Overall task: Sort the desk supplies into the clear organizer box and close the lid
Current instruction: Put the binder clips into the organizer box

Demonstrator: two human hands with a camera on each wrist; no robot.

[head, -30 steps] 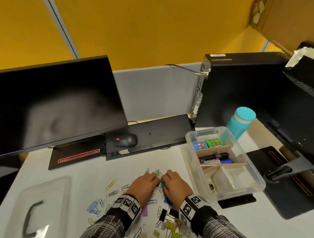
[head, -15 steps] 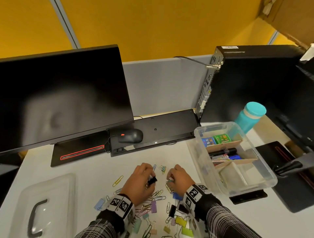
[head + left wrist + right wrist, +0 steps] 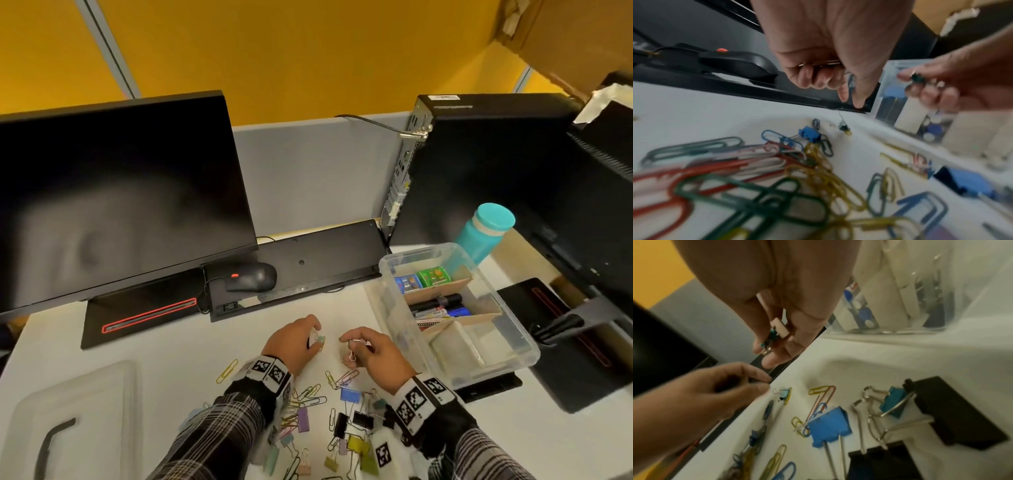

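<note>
Above the scattered clips point(image 3: 308, 407), both hands hover apart. Left hand point(image 3: 294, 342) and right hand point(image 3: 376, 353) each pinch small binder clips point(image 3: 777, 331).

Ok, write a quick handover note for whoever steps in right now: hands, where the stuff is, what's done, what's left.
Left hand: fingers curled round small clips picked off the desk.
Right hand: pinches small binder clips, a pink one dangling.
Clear organizer box: open, to the right of the hands; markers and small coloured boxes already in its far compartments.
Lid: lies on the desk at far left, off the box.
Left to do: drop the held clips in the box, gather the loose paper clips and binder clips near the wrists, then fit the lid.
</note>
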